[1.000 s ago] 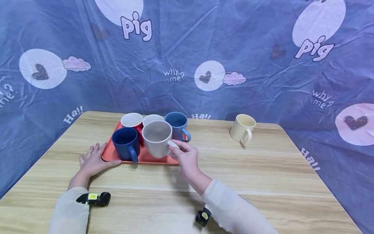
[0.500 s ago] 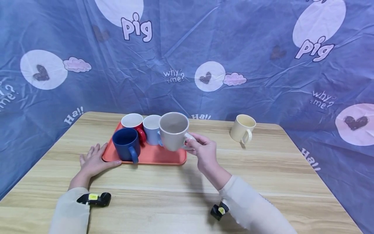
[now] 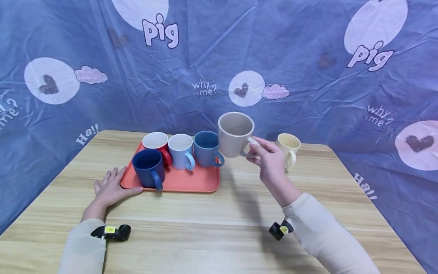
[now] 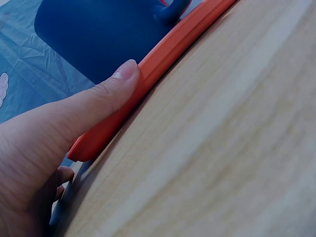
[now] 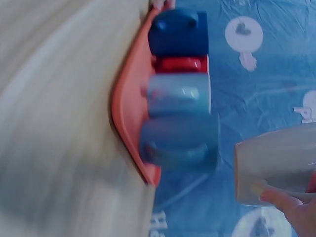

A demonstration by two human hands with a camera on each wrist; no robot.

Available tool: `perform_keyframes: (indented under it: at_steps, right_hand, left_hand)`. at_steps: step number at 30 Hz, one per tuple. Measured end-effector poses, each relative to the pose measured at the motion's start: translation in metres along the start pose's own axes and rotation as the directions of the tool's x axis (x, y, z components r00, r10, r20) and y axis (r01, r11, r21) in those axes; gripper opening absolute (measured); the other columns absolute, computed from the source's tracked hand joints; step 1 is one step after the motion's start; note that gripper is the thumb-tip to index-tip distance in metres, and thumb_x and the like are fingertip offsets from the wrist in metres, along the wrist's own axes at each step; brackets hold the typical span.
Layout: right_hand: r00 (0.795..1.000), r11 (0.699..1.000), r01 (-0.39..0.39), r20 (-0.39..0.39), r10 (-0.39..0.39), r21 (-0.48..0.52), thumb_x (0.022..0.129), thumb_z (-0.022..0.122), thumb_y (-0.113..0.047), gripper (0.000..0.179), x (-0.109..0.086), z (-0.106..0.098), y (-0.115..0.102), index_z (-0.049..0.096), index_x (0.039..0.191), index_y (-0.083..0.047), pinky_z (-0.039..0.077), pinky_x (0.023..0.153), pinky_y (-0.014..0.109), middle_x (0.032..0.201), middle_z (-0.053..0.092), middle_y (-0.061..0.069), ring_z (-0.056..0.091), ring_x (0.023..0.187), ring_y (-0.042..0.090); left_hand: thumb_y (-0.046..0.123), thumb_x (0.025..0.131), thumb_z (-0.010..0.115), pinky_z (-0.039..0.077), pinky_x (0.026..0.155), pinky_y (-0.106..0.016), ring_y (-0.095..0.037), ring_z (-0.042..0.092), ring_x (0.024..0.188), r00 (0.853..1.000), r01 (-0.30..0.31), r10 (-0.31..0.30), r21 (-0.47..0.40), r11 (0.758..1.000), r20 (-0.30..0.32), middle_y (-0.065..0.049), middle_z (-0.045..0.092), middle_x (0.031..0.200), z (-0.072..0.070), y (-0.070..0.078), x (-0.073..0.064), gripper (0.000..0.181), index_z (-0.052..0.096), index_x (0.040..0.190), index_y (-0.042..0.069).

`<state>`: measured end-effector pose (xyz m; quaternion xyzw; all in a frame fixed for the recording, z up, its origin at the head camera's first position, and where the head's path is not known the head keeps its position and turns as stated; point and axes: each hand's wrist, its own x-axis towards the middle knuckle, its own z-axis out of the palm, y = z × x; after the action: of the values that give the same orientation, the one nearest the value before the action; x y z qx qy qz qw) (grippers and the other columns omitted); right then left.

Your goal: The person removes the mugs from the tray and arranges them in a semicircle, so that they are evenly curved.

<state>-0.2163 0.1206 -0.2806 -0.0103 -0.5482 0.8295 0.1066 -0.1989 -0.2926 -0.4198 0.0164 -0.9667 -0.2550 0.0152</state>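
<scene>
1. Nearest you on the table, your left sleeve and right sleeve are pale, each with a black wrist camera bearing a yellow label at the cuff.
2. Your left hand lies spread at the near left corner of the tray: the fingers reach out over the table along the left side, and the thumb rests against the near rim, pinching nothing.
3. The tray is orange and flat on the table, with four mugs upright on it.
4. The navy mug stands at its near left, just beside your left thumb, handle toward you.
5. Your right hand pinches the handle of the grey mug between thumb and fingers.
6. You have that mug up in the air, mouth upward, to the right of the tray; a shadow falls on the table below.
7. Behind the navy mug, along the tray's far side, you see from left to right the red mug, white inside and partly hidden; the pale blue mug; and the blue mug, whose handle sticks out past the tray's right edge.
8. Beyond your right hand, the cream mug stands upright on the table, well apart from the tray, its left side partly covered by your hand.
9. Farthest off hangs the wrinkled blue cloth, printed with hearts, clouds and "pig".
</scene>
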Motion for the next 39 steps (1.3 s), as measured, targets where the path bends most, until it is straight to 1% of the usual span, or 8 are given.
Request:
perform_keyframes:
  at_steps: [2, 7, 13, 20, 24, 29, 36, 39]
  right_hand:
    - [1.0, 1.0, 0.015, -0.01, -0.014, 0.011, 0.075, 0.057, 0.011, 0.025, 0.005, -0.006, -0.008, 0.07, 0.076, -0.011, 0.05, 0.052, 0.029, 0.058, 0.058, 0.004, 0.055, 0.053, 0.012]
    - [0.997, 0.996, 0.07, -0.035, -0.068, 0.063, 0.074, 0.059, 0.012, 0.018, 0.018, -0.021, -0.026, 0.069, 0.078, -0.003, 0.049, 0.048, 0.029, 0.056, 0.057, 0.007, 0.054, 0.052, 0.013]
    - [0.988, 0.987, 0.13, -0.096, -0.121, 0.096, 0.071, 0.062, 0.012, 0.014, 0.031, -0.044, -0.046, 0.068, 0.078, 0.002, 0.049, 0.045, 0.03, 0.054, 0.057, 0.009, 0.054, 0.049, 0.014]
    - [0.966, 0.977, 0.191, -0.193, -0.171, 0.094, 0.067, 0.065, 0.013, 0.014, 0.04, -0.072, -0.063, 0.068, 0.078, 0.003, 0.048, 0.04, 0.03, 0.055, 0.058, 0.01, 0.056, 0.049, 0.016]
    - [0.958, 0.97, 0.203, -0.232, -0.169, 0.135, 0.065, 0.067, 0.013, 0.016, 0.044, -0.087, -0.076, 0.068, 0.078, 0.004, 0.047, 0.039, 0.032, 0.055, 0.058, 0.011, 0.056, 0.049, 0.016]
    - [0.944, 0.969, 0.209, -0.286, -0.164, 0.131, 0.063, 0.07, 0.012, 0.018, 0.049, -0.104, -0.087, 0.067, 0.079, 0.004, 0.047, 0.038, 0.034, 0.055, 0.058, 0.011, 0.056, 0.05, 0.016]
    - [0.918, 0.965, 0.216, -0.368, -0.149, 0.148, 0.064, 0.067, 0.015, 0.018, 0.057, -0.131, -0.094, 0.067, 0.079, 0.005, 0.046, 0.036, 0.036, 0.053, 0.057, 0.012, 0.056, 0.048, 0.017]
    - [0.909, 0.964, 0.216, -0.394, -0.139, 0.157, 0.064, 0.067, 0.015, 0.018, 0.06, -0.141, -0.094, 0.066, 0.079, 0.005, 0.047, 0.038, 0.038, 0.053, 0.056, 0.012, 0.055, 0.048, 0.017]
  left_hand:
    - [0.064, 0.063, 0.06, -0.017, 0.083, -0.063, -0.047, -0.005, 0.121, 1.0, 0.0, 0.0, 0.002, 1.0, 0.0, -0.036, 0.006, 0.133, 0.0, 0.0, 0.0, 0.108, 0.015, 0.135, -0.003]
    - [0.064, 0.063, 0.059, -0.017, 0.083, -0.063, -0.048, -0.006, 0.121, 1.0, 0.002, -0.002, 0.004, 1.0, 0.002, -0.036, 0.006, 0.133, 0.0, 0.0, 0.001, 0.108, 0.015, 0.135, -0.003]
    - [0.064, 0.063, 0.059, -0.017, 0.083, -0.063, -0.048, -0.006, 0.121, 1.0, 0.006, -0.006, 0.005, 1.0, 0.006, -0.036, 0.006, 0.133, -0.002, 0.0, -0.001, 0.108, 0.014, 0.136, -0.002]
    - [0.064, 0.063, 0.06, -0.016, 0.083, -0.064, -0.048, -0.005, 0.121, 1.0, 0.005, -0.005, 0.005, 1.0, 0.003, -0.036, 0.007, 0.133, -0.003, 0.001, -0.002, 0.108, 0.014, 0.136, -0.002]
    - [0.064, 0.062, 0.06, -0.017, 0.083, -0.064, -0.048, -0.005, 0.121, 1.0, 0.005, -0.005, 0.001, 1.0, 0.0, -0.036, 0.006, 0.133, -0.002, 0.001, -0.002, 0.109, 0.014, 0.136, -0.002]
    - [0.064, 0.062, 0.06, -0.017, 0.083, -0.063, -0.048, -0.006, 0.121, 1.0, 0.009, -0.009, -0.002, 1.0, -0.001, -0.036, 0.006, 0.133, -0.001, 0.002, -0.002, 0.109, 0.014, 0.136, -0.001]
    - [0.064, 0.062, 0.061, -0.017, 0.083, -0.063, -0.048, -0.006, 0.121, 1.0, 0.009, -0.009, -0.008, 1.0, -0.007, -0.036, 0.007, 0.133, -0.001, 0.002, -0.001, 0.109, 0.015, 0.136, -0.002]
    - [0.063, 0.062, 0.061, -0.017, 0.083, -0.063, -0.048, -0.005, 0.121, 1.0, 0.006, -0.006, -0.01, 1.0, -0.011, -0.036, 0.007, 0.133, -0.001, 0.001, -0.002, 0.109, 0.015, 0.136, -0.002]
